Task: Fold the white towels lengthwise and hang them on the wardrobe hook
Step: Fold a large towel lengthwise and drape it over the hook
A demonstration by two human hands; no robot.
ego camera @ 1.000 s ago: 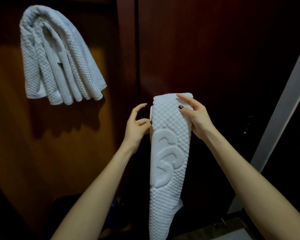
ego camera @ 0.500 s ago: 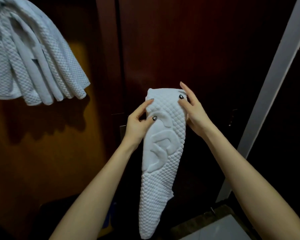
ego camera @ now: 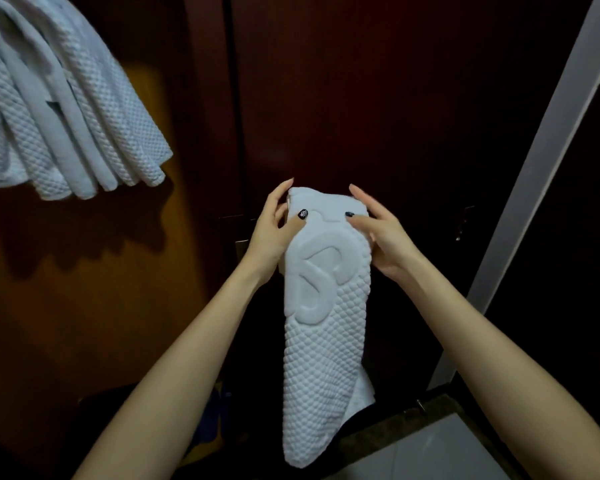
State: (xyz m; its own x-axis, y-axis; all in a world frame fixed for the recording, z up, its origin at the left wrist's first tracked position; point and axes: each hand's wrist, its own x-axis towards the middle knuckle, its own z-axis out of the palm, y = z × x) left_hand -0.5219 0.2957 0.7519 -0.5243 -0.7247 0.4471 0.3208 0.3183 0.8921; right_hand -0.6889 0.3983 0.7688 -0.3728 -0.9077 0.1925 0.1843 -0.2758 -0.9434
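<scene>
A long white quilted towel [ego camera: 323,341], folded into a narrow strip with a raised curly emblem, hangs down in front of the dark wardrobe door [ego camera: 378,98]. My left hand [ego camera: 272,233] pinches its top left edge, thumb on the front. My right hand [ego camera: 378,233] holds the top right edge, thumb on the front and fingers reaching behind. At the upper left, several folded white towels [ego camera: 59,109] hang in a bunch against the lit wooden panel; the hook under them is hidden.
A pale grey door frame [ego camera: 541,188] slants up the right side. Light floor tile [ego camera: 426,452] shows at the bottom right behind a dark stone threshold. Dark objects lie low on the wardrobe floor at bottom left.
My left hand went from beside the towel to gripping its top left edge. Both hands now sit closer together at the top. The hung towels shifted left as my head turned.
</scene>
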